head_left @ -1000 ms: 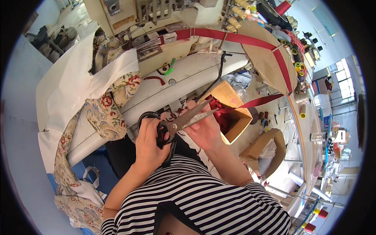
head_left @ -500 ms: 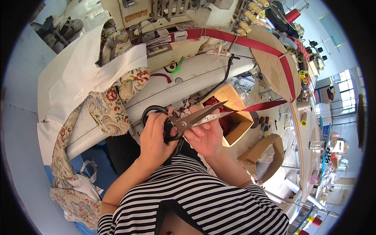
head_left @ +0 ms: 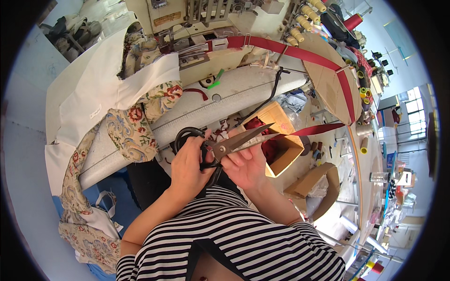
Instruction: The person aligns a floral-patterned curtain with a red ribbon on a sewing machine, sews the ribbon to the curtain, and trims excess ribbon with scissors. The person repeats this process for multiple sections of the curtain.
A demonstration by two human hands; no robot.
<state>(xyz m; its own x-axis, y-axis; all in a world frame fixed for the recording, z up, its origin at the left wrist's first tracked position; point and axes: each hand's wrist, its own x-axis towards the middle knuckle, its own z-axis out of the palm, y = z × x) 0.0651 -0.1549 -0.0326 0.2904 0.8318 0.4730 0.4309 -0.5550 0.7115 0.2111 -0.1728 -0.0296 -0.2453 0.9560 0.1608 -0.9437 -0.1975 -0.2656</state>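
A large pair of scissors (head_left: 238,141) with black handles is held in front of my striped top, its slightly parted blades pointing right. Around the handles, my left hand (head_left: 186,165) is closed. My right hand (head_left: 247,167) has its fingers curled at the lower blade, near the pivot; whether something small is pinched there too is hidden. Beyond the blade tips, a cardboard box (head_left: 287,157) holds dark red material. From the sewing machine (head_left: 206,44), a dark red strap (head_left: 300,51) runs right over a guide, then back toward the box.
Floral fabric with white backing (head_left: 131,126) drapes over the pale machine bed (head_left: 201,105) at left. A short red scrap (head_left: 196,92) and a green piece (head_left: 214,85) lie there. An open carton (head_left: 323,187) stands lower right. Thread cones (head_left: 309,14) line the far right.
My hands and the scissors have barely shifted, a few pixels right. The whole view has moved slightly; both hands keep the same hold.
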